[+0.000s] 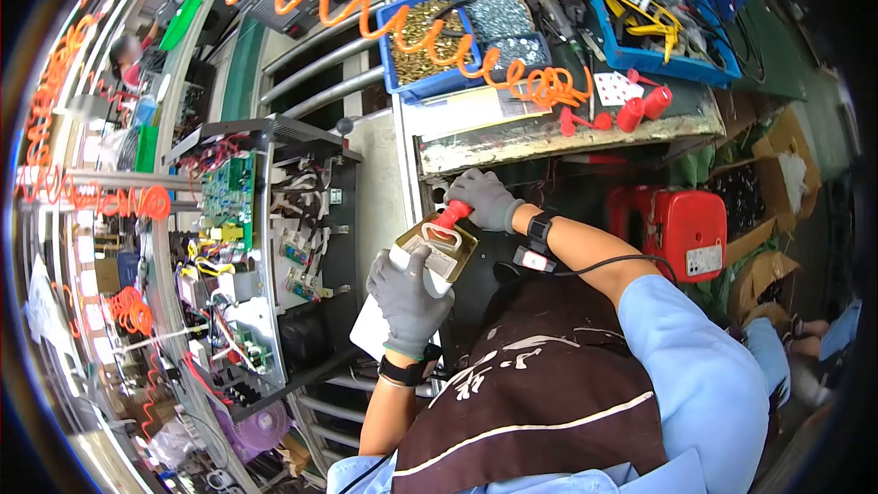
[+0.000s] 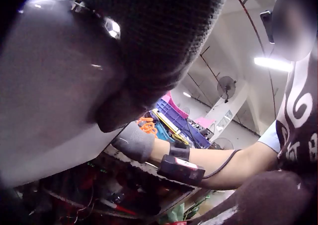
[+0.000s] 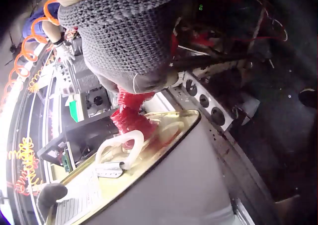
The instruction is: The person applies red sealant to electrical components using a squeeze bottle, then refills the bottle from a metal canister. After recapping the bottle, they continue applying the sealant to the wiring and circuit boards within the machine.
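Two gloved hands at a pale can [image 1: 437, 279], beside the near left corner of a loaded tabletop [image 1: 512, 148].
The left hand [image 1: 409, 302] holds the can; the right hand's [image 1: 485, 201] narrow grip is round a red spout [image 1: 453, 214]. An orange coiled hose [image 1: 549, 89] crosses a blue bin [image 1: 439, 88] of screws. An opened machine [image 1: 229, 194] stands left, a red stool [image 1: 681, 220] right.

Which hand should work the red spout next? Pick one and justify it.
Right, I'd say: the right hand holds the red spout atop the white can, while the left hand grips the can's side and seems better placed to steady it.
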A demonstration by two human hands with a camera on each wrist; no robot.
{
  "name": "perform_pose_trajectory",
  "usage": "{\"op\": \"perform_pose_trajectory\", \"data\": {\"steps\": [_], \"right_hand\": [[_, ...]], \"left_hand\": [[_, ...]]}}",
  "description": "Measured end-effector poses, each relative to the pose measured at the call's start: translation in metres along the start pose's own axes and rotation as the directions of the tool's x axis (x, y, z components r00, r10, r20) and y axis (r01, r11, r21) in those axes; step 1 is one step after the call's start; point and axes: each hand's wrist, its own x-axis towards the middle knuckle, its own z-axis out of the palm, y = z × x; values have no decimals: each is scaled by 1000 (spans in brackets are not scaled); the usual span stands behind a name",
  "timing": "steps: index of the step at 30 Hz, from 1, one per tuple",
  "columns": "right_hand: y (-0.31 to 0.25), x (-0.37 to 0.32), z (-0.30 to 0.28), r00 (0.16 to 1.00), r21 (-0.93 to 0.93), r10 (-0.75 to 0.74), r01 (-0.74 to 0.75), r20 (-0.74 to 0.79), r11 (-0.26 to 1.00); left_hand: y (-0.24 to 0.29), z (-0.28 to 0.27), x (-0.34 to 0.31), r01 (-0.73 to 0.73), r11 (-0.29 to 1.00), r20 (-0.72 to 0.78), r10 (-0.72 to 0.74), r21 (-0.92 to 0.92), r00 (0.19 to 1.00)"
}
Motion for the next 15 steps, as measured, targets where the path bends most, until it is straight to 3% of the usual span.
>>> {"op": "perform_pose_trajectory", "data": {"steps": [2,9,12,15], "right_hand": [[-8,9,-6,999,-41,-37,37,7,998],[-31,37,-15,995,100,-11,1,103,995],[-35,50,-18,984,80,-69,56,167,995],[-47,63,-36,962,-92,-170,193,214,977]], "left_hand": [[-5,-3,-5,29,999,-40,-29,-14,999],[-21,-8,-23,82,993,-194,-98,-88,976],[-22,-10,-27,112,988,-231,-135,-111,964],[-23,-12,-29,123,990,-281,-139,-74,950]]}}
